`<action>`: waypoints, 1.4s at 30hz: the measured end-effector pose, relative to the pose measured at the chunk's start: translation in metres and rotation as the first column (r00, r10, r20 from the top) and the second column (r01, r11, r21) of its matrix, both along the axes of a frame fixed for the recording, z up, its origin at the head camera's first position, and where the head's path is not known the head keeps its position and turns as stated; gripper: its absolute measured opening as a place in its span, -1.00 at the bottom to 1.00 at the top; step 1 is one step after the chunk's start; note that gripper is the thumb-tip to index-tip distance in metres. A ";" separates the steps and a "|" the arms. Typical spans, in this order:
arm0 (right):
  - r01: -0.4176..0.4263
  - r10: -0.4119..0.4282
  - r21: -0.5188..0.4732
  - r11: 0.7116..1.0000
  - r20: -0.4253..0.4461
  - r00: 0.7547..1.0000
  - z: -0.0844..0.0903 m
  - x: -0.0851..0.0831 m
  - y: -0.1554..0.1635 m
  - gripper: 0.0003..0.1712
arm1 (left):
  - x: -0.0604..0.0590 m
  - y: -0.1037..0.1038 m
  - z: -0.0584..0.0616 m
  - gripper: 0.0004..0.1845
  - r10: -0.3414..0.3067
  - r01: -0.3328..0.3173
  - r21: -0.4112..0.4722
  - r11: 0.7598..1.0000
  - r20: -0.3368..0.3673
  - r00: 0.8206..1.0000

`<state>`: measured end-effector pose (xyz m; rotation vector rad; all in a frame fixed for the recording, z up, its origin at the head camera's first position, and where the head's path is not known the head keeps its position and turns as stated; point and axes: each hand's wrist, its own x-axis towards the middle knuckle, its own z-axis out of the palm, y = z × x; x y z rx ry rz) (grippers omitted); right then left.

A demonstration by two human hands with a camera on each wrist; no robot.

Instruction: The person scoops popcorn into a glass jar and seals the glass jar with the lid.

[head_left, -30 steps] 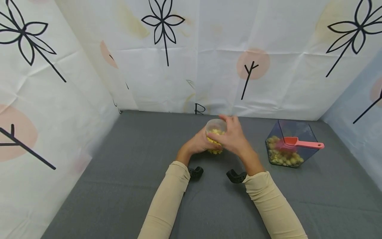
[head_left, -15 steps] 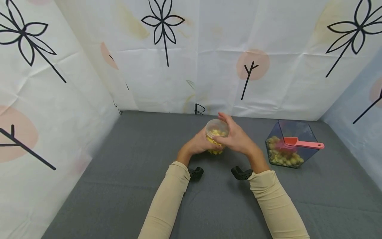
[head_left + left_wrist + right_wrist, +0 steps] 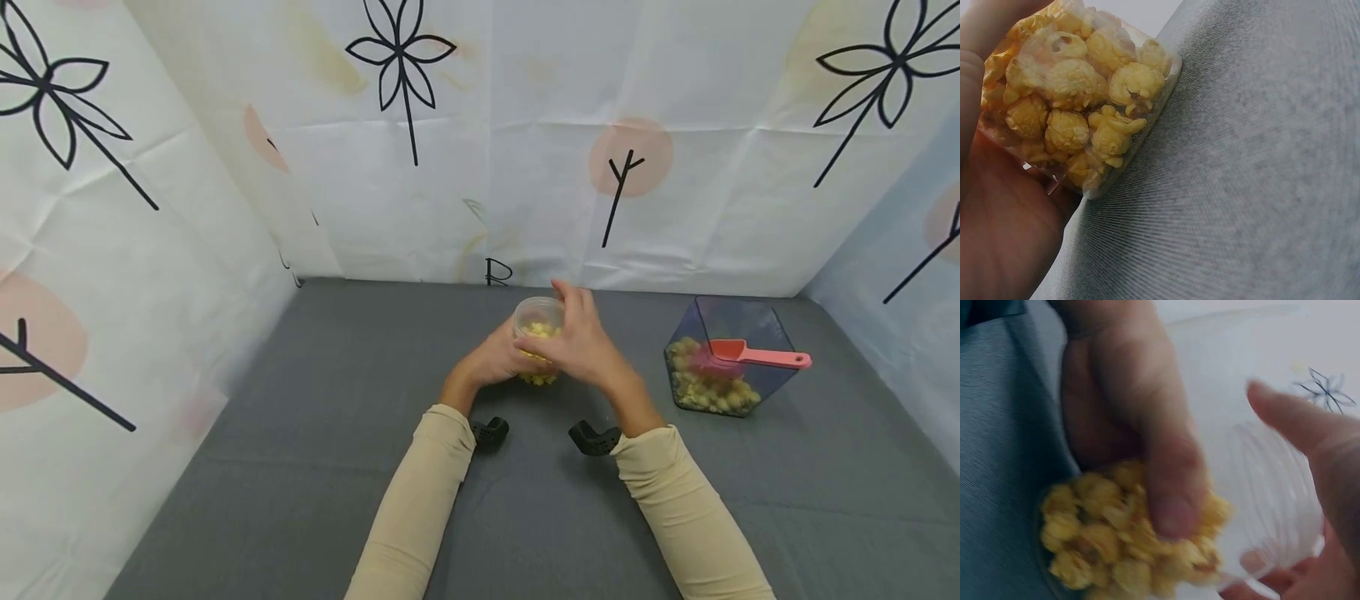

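A clear plastic jar [image 3: 542,315] of yellow popcorn stands on the grey cloth, its upper part holding only air. My left hand [image 3: 504,357] grips the lower body, and its thumb [image 3: 1172,500] lies across the popcorn side in the right wrist view. Around the ridged top of the jar curls my right hand [image 3: 585,342], its thumb and fingers on opposite sides. Whether that ridged part is a separate lid is unclear in the blur. From the left wrist, the jar's base [image 3: 1132,147] shows against the cloth, with popcorn [image 3: 1072,84] pressed to the wall.
To the right sits a bluish transparent square bin [image 3: 772,325] part filled with popcorn. A pink scoop [image 3: 772,358] lies across its rim, handle sticking out rightward. White printed fabric [image 3: 540,200] walls the back and sides of the grey tabletop [image 3: 337,375].
My right hand swung outward to the right around the jar top, then came back leftward. The left hand and jar stayed in place; the head view shifted slightly.
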<state>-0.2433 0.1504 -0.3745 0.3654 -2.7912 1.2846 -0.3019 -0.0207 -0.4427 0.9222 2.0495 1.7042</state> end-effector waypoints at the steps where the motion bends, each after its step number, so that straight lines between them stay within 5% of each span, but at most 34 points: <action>1: -0.035 0.035 -0.012 0.999 -0.001 0.999 0.000 0.000 0.003 0.23 | 0.001 0.000 -0.001 -0.10 -0.001 0.001 0.006 1.000 0.013 1.000; 5: -0.168 0.167 -0.082 0.982 -0.023 0.986 0.000 -0.002 0.013 0.10 | 0.003 0.000 -0.001 -0.07 0.001 -0.001 0.013 1.000 0.046 0.999; 9: -0.218 0.215 -0.124 0.968 -0.040 0.976 -0.001 -0.004 0.018 0.03 | 0.003 0.001 -0.002 -0.06 0.000 0.000 0.013 1.000 0.039 0.999; 14: -0.152 0.147 -0.092 0.984 -0.058 0.987 -0.002 -0.004 0.012 0.03 | 0.002 0.000 -0.002 -0.04 0.005 -0.005 0.016 1.000 0.028 1.000; 22: 0.092 -0.091 0.007 0.996 -0.082 0.992 -0.007 -0.002 -0.012 0.04 | 0.001 -0.003 0.000 -0.11 0.012 -0.013 -0.033 0.999 -0.024 1.000; 30: 0.013 -0.013 -0.047 0.999 0.004 1.000 -0.004 0.000 -0.007 -0.11 | 0.004 -0.002 0.000 -0.04 0.040 -0.040 -0.080 0.996 -0.010 0.999; 42: 0.046 -0.047 -0.014 0.999 -0.002 0.999 0.003 -0.001 -0.014 -0.17 | 0.004 -0.004 0.001 -0.09 0.027 -0.027 -0.041 0.999 0.020 0.999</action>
